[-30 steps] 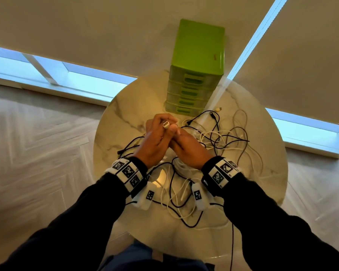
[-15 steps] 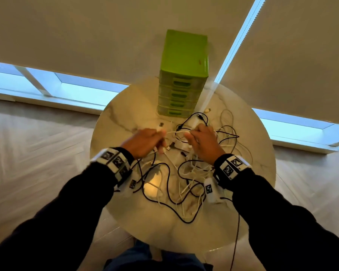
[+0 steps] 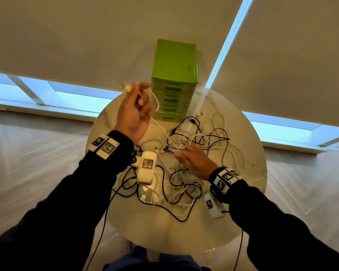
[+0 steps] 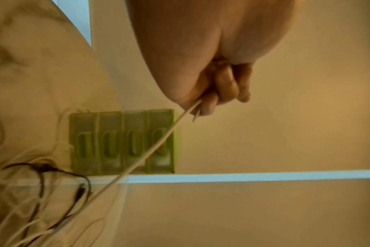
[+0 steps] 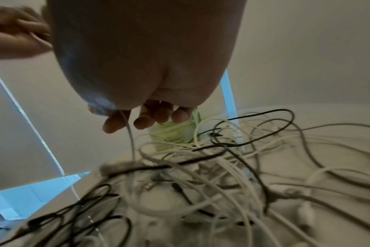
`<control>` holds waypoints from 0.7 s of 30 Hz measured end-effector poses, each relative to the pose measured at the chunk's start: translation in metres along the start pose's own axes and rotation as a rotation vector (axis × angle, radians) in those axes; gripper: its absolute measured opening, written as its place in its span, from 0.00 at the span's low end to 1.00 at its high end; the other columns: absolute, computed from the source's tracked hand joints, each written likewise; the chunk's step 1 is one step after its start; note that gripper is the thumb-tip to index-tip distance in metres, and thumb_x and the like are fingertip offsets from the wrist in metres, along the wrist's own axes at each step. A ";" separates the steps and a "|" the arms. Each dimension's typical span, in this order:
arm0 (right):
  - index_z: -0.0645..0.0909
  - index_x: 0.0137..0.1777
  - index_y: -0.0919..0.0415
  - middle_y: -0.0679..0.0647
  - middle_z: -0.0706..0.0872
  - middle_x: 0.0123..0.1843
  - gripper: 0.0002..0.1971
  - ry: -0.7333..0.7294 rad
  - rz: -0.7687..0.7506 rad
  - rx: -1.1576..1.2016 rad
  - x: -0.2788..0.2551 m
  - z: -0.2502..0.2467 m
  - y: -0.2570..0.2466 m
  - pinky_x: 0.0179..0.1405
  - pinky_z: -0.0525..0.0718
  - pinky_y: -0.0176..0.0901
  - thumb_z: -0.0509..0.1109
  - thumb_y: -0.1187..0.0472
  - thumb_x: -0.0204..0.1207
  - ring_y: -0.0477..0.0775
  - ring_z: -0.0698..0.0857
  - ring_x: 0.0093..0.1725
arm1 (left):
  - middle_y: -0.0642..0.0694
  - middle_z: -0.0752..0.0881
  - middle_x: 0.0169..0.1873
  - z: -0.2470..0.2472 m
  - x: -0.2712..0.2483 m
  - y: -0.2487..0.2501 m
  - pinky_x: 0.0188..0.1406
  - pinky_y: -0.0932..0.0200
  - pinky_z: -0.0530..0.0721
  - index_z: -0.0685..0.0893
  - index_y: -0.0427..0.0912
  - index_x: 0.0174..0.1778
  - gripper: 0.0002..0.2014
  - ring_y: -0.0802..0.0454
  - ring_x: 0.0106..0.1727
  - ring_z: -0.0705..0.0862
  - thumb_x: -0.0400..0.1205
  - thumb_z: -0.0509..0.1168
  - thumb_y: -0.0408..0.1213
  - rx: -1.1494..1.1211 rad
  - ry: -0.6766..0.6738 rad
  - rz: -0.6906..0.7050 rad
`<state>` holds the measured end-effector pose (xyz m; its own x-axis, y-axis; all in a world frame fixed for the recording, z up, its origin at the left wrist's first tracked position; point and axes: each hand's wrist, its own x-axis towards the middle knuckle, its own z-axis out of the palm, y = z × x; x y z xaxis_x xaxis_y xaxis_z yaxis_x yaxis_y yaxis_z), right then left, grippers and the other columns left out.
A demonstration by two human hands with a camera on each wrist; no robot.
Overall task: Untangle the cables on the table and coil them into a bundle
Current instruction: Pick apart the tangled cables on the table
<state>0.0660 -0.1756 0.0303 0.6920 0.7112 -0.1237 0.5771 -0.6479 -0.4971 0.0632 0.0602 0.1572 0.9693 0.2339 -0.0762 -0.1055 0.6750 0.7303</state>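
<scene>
A tangle of black and white cables (image 3: 200,145) lies on the round marble table (image 3: 184,231). My left hand (image 3: 139,94) is raised above the table's far left and grips one white cable (image 3: 160,124), whose plug end (image 3: 127,88) sticks out past the fingers. That cable runs taut down to my right hand (image 3: 181,155), which sits low over the tangle and holds the cable between thumb and fingers. The left wrist view shows my left hand (image 4: 211,93) curled round the white cable (image 4: 150,150). In the right wrist view the white cable (image 5: 130,137) passes my fingers (image 5: 146,122) into the tangle (image 5: 222,167).
A green drawer unit (image 3: 174,75) stands at the table's far edge, just behind the raised left hand. Cable loops spread over the right and near parts of the table. Black leads hang over the near rim. Wood floor surrounds the table.
My left hand has lifted up and to the left, drawing the white cable out of the tangle. My right hand has stayed low on the pile, slightly nearer.
</scene>
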 end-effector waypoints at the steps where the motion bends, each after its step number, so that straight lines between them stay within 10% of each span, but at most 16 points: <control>1: 0.82 0.52 0.53 0.53 0.81 0.52 0.31 -0.013 0.018 -0.015 -0.003 -0.001 0.008 0.60 0.69 0.56 0.41 0.36 0.86 0.58 0.75 0.56 | 0.54 0.66 0.24 -0.001 0.003 0.009 0.30 0.61 0.57 0.84 0.42 0.59 0.18 0.58 0.25 0.60 0.93 0.50 0.46 -0.005 0.028 0.044; 5: 0.82 0.42 0.54 0.49 0.79 0.41 0.29 0.098 0.060 0.021 0.005 -0.022 0.013 0.56 0.70 0.56 0.43 0.39 0.85 0.55 0.77 0.46 | 0.57 0.70 0.25 -0.010 -0.005 0.015 0.32 0.61 0.60 0.87 0.51 0.53 0.19 0.60 0.28 0.64 0.93 0.51 0.49 0.593 -0.045 0.146; 10: 0.78 0.35 0.56 0.50 0.85 0.32 0.27 0.123 0.071 0.113 0.029 -0.061 -0.018 0.41 0.81 0.53 0.50 0.44 0.90 0.52 0.83 0.33 | 0.53 0.89 0.36 -0.028 -0.036 -0.040 0.45 0.58 0.78 0.87 0.52 0.45 0.22 0.63 0.36 0.83 0.90 0.51 0.58 1.362 -0.263 -0.188; 18: 0.76 0.43 0.55 0.49 0.84 0.35 0.21 0.010 -0.022 0.113 0.025 -0.057 -0.057 0.40 0.79 0.48 0.50 0.45 0.90 0.51 0.82 0.35 | 0.56 0.92 0.51 -0.002 -0.036 -0.056 0.74 0.51 0.70 0.83 0.62 0.67 0.18 0.68 0.57 0.84 0.91 0.50 0.56 0.782 -0.030 -0.187; 21: 0.75 0.41 0.54 0.50 0.83 0.34 0.22 0.019 0.009 0.288 0.014 -0.039 -0.052 0.42 0.79 0.47 0.49 0.44 0.90 0.48 0.81 0.34 | 0.52 0.93 0.48 0.006 -0.027 -0.053 0.54 0.55 0.73 0.73 0.59 0.79 0.21 0.57 0.55 0.85 0.91 0.48 0.56 0.659 0.018 -0.073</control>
<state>0.0627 -0.1425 0.0883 0.7063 0.6987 -0.1140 0.4257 -0.5479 -0.7201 0.0437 0.0142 0.1247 0.9644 0.2190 -0.1485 0.1240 0.1217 0.9848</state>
